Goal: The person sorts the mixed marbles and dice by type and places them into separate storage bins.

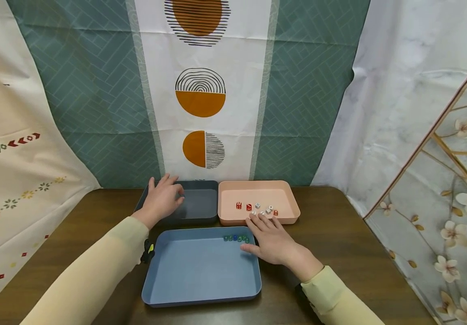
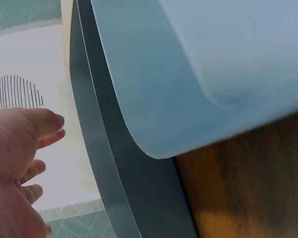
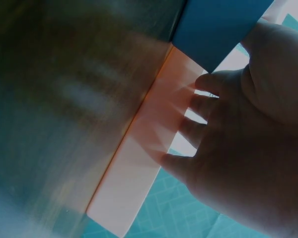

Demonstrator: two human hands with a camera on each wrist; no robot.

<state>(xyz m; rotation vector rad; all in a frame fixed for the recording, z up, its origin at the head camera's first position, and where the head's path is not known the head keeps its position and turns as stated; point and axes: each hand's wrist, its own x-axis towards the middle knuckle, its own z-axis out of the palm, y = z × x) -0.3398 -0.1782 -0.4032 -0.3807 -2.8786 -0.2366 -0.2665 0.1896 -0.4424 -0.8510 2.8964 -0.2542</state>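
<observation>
Over the dark grey tray [image 1: 197, 198] my left hand [image 1: 163, 198] is raised, thumb and forefinger pinched together. In the left wrist view a tiny whitish piece [image 2: 60, 130] shows between those fingertips; its kind is too small to tell. My right hand [image 1: 272, 241] reaches with spread fingers over the near rim of the pink tray [image 1: 258, 186] and holds nothing. Under or just ahead of its fingertips, red dice [image 1: 249, 207] and white dice [image 1: 269, 210] lie in the pink tray. Several small green and blue pieces [image 1: 235, 238] line the blue tray's far right corner.
The blue tray [image 1: 201, 271] stands nearest me, in front of the two touching back trays. All stand on a brown wooden table [image 1: 331, 234]. A patterned cloth [image 1: 201, 149] hangs directly behind; other cloths hang at both sides.
</observation>
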